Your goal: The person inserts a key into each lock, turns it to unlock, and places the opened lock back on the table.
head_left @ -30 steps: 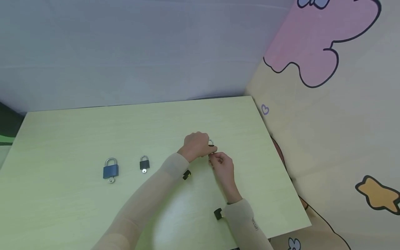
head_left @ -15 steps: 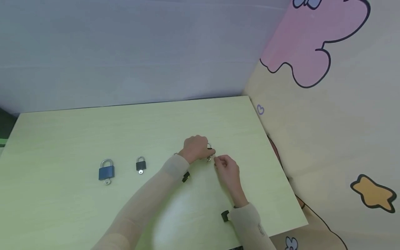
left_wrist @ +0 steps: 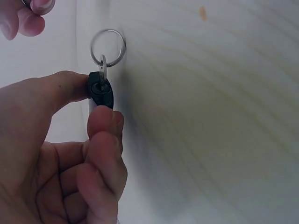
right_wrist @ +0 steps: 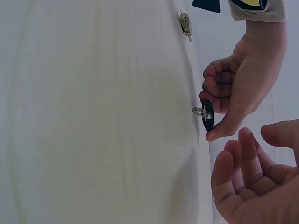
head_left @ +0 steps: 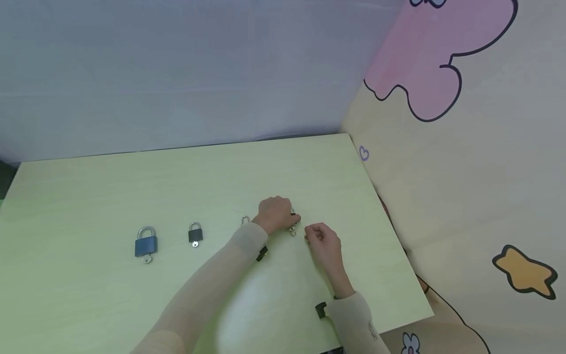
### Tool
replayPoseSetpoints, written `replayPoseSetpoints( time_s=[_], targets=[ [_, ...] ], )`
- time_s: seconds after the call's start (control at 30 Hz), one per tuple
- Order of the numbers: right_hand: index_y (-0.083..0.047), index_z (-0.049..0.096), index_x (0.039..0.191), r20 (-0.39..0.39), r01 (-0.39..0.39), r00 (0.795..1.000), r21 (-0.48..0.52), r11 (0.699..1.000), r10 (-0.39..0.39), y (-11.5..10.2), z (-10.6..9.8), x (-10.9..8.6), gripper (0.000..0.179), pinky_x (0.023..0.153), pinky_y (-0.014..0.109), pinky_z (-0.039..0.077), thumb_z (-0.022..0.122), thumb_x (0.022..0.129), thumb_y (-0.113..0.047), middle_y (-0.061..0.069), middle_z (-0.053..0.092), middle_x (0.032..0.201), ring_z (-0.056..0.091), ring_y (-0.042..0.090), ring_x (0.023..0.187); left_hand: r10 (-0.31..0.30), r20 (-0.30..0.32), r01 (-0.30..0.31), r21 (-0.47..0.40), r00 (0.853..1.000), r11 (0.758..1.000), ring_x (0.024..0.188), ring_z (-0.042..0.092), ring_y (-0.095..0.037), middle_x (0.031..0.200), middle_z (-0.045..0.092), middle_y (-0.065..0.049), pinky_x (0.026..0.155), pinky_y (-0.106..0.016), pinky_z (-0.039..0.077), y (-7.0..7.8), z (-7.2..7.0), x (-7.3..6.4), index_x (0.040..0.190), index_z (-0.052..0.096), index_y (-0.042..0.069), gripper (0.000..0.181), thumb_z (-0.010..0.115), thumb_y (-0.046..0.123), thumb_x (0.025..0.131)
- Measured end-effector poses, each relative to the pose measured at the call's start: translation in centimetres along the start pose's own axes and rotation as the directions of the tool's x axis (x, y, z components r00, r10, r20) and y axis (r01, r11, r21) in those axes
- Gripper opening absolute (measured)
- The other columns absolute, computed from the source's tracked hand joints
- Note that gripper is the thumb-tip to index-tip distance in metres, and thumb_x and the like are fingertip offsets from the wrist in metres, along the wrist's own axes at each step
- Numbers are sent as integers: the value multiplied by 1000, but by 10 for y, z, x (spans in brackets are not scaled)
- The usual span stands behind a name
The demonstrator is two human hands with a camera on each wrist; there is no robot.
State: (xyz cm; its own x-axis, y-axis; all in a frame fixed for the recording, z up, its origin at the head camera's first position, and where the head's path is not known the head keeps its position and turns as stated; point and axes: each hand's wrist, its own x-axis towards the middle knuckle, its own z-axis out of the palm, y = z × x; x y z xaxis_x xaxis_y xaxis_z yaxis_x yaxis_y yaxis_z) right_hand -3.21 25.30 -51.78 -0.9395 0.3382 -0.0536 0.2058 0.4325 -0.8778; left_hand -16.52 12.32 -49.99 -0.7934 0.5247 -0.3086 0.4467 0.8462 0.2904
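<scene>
My left hand (head_left: 275,214) pinches a small dark padlock (left_wrist: 100,91) between thumb and fingers, just above the table. A key sits in the padlock's underside, with a metal key ring (left_wrist: 108,48) hanging from it. In the head view the hand covers most of this lock; part of the shackle and the ring show. To its right, my right hand (head_left: 325,243) is apart from the lock. Its fingers are loosely bent and hold nothing in the right wrist view, where the fingertips (right_wrist: 245,137) are near the left thumb.
On the pale table (head_left: 110,191) to the left stand a large blue padlock (head_left: 146,246) and a smaller dark padlock (head_left: 195,235), each with a key. Another lock's shackle (head_left: 245,220) shows behind the left sleeve. A patterned wall (head_left: 442,187) borders the table's right side.
My right hand has drawn back from the padlock, to the right and toward me. The left hand has come slightly nearer with the lock, and the key ring now shows below it.
</scene>
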Motion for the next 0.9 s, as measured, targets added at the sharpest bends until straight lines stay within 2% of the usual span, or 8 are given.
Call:
replayPoseSetpoints(
  time_s=[0.53, 0.77, 0.9],
  targets=[
    [-5, 72, 97, -1, 14, 1000, 9, 1000, -14, 1, 3, -6, 14, 62, 26, 46, 66, 98, -18, 0, 70, 79, 63, 15, 69, -29, 30, 29, 0, 999, 1000, 49, 34, -12, 53, 33, 4, 45, -29, 30, -7, 6, -2, 58, 41, 17, 48, 60, 47, 90],
    [-5, 72, 97, 12, 17, 1000, 1, 1000, -17, 3, 5, -6, 15, 62, 26, 45, 65, 98, -18, -1, 70, 79, 62, 14, 68, -53, 29, 53, 0, 998, 999, 51, 36, -13, 57, 35, 3, 47, -29, 32, -11, 4, -6, 61, 42, 17, 54, 60, 58, 91],
    [-6, 72, 97, 10, 6, 1000, -21, 1000, -6, 4, 4, -6, 14, 63, 27, 47, 65, 98, -18, -2, 69, 79, 62, 13, 68, -52, 30, 53, -29, 998, 998, 52, 38, -13, 58, 37, 2, 47, -29, 32, -13, 3, -9, 63, 44, 16, 55, 59, 61, 91]
  ],
)
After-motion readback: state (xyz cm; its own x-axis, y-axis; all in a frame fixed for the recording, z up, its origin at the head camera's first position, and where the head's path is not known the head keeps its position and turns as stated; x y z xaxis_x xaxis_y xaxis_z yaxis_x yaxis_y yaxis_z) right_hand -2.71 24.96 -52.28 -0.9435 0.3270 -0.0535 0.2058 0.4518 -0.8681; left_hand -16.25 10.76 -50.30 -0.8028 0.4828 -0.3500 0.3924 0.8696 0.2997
